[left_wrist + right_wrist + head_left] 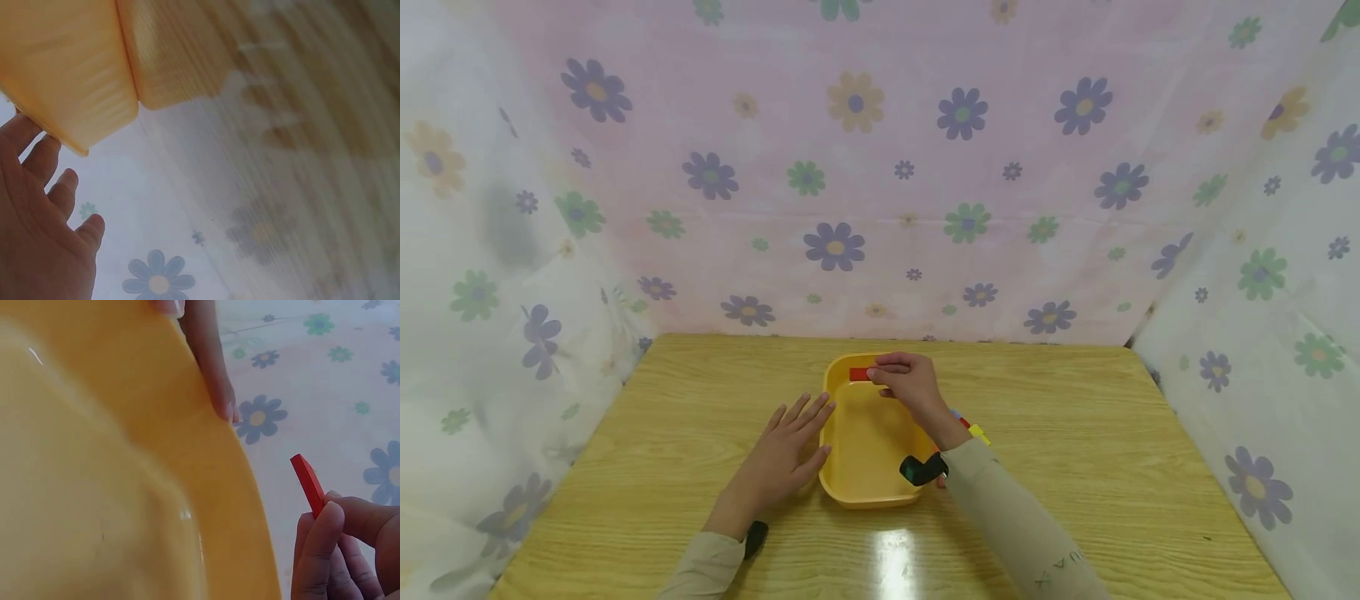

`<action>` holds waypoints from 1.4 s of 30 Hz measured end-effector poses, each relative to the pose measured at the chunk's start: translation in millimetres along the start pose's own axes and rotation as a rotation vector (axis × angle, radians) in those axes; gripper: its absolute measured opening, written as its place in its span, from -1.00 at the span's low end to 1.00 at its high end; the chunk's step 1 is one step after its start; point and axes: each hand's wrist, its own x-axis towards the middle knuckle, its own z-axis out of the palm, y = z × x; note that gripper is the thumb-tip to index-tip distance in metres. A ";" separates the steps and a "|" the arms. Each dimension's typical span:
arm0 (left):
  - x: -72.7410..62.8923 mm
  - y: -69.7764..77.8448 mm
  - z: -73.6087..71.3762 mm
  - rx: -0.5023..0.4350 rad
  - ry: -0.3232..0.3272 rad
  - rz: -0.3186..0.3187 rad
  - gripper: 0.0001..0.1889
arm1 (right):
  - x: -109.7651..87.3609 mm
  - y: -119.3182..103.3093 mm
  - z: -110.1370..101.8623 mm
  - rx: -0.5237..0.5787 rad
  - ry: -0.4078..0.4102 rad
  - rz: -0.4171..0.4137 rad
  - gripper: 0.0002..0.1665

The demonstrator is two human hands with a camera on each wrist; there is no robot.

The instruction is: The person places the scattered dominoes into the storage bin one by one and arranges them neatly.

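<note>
At the tray (872, 450) | we are observing right hand (912, 390) pinching red block (858, 374) near far end | left hand (784, 446), fingers extended, touching left rim (822, 472) | hands standing apart

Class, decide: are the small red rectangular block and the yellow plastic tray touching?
Apart. The right wrist view shows floral backdrop between the red block and the yellow tray; the right hand pinches the block.

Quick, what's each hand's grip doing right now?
Left hand: grip open, touching the yellow tray.
Right hand: grip closed, holding a red block.
</note>
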 end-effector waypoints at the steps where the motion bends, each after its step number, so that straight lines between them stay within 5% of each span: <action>1: 0.0 0.0 0.2 -0.002 0.003 0.002 -0.34 | 1.9 1.3 0.4 0.003 -0.001 0.001 -0.58; 10: -0.4 0.5 -1.0 -0.007 -0.024 -0.014 -0.34 | 16.7 12.6 7.9 -0.038 0.009 0.036 -0.61; 19: -0.3 0.1 0.8 0.008 0.007 0.003 -0.34 | 32.8 28.3 19.7 -0.243 0.108 0.106 -0.68; 26: -0.4 1.1 -0.4 -0.001 -0.016 -0.013 -0.33 | 39.2 45.1 21.1 -0.360 0.118 0.065 -0.77; 42: 1.0 2.4 -1.1 0.004 0.003 0.002 -0.34 | 37.2 45.0 23.1 -0.469 0.177 -0.012 -0.77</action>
